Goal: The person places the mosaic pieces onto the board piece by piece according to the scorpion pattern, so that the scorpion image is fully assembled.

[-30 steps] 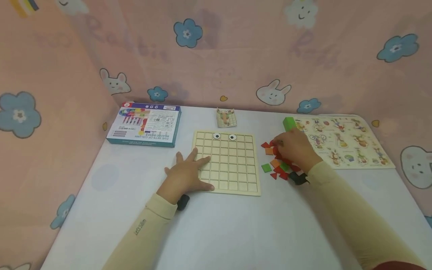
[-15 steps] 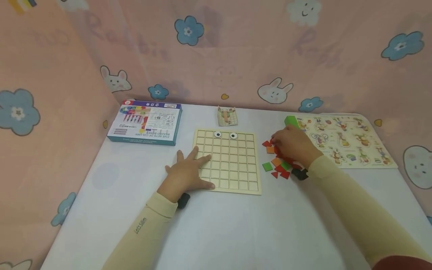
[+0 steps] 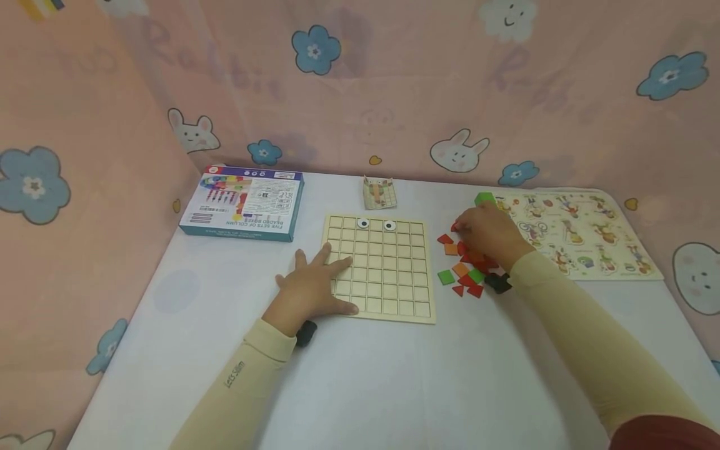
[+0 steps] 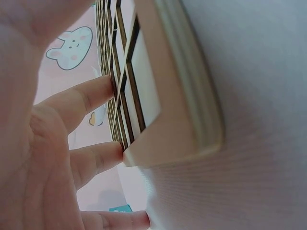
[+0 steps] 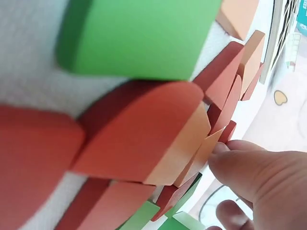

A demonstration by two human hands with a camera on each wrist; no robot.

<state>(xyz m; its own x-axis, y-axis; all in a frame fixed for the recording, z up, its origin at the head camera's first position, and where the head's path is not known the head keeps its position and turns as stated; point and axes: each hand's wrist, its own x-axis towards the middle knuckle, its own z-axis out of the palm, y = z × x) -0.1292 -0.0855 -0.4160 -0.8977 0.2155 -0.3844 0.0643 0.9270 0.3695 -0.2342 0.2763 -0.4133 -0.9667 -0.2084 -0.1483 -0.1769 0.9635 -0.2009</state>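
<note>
- I view the bench (image 3: pixel 360 387), covered in white; its far edge meets a pink patterned cloth (image 3: pixel 382 81).
- The grid board (image 3: pixel 388 275) lies flat at the middle of the bench, well apart from the left and right edges.
- Two eye discs (image 3: pixel 363 223) lie on the row of squares along the far edge of the board.
- Left grip (image 3: pixel 306 284), a bare hand: I read it as released. The fingers are spread; the hand rests over the left edge of the board, with the thumb near the near-left corner. In the left wrist view, two fingertips touch the board and one lies beyond its corner.
- Right grip (image 3: pixel 486 237), a bare hand: I read it as grasping. Thumb and finger pinch a small red piece (image 3: pixel 454 227) beyond the right edge of the board.
- The loose pieces (image 3: pixel 467 281), in red, orange and green, lie beside and under the right grip. In the right wrist view I see a green piece (image 5: pixel 139 38) next to a rounded red piece (image 5: pixel 144 127).
- A green block (image 3: pixel 485 198) stands at the left edge of the picture board (image 3: pixel 579 231), which occupies the far right corner of the bench.
- A printed box (image 3: pixel 242 203) lies in the far left corner.
- A small folded card (image 3: pixel 379 194) lies near the middle of the far edge.
</note>
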